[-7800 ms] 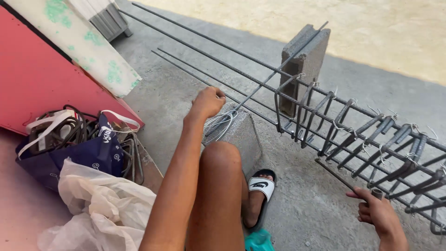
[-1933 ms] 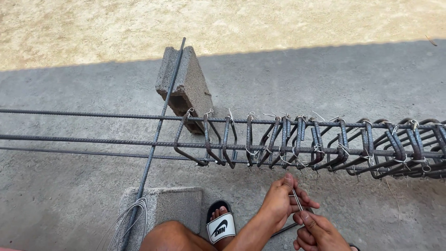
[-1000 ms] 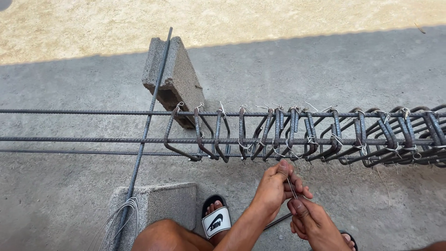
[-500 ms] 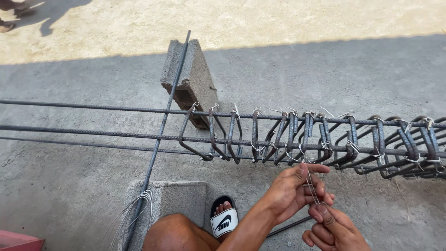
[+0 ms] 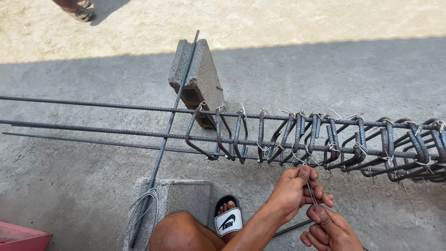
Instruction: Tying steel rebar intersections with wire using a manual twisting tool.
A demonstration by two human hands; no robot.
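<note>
Left hand (image 5: 297,193) and right hand (image 5: 330,230) both pinch a thin tie wire (image 5: 311,194) just below the rebar cage (image 5: 325,139), which rests on a concrete block (image 5: 197,79).

A grey concrete floor (image 5: 348,74) is seen in shade, bordered at the top by a sunlit sandy strip (image 5: 278,18). Two concrete blocks are set on it: an upright one (image 5: 195,79) farther away and a lower one (image 5: 174,202) near the bottom edge. A sandalled foot (image 5: 227,221) is planted just beside the lower block. A red object (image 5: 21,237) is seen at the bottom-left corner.
</note>
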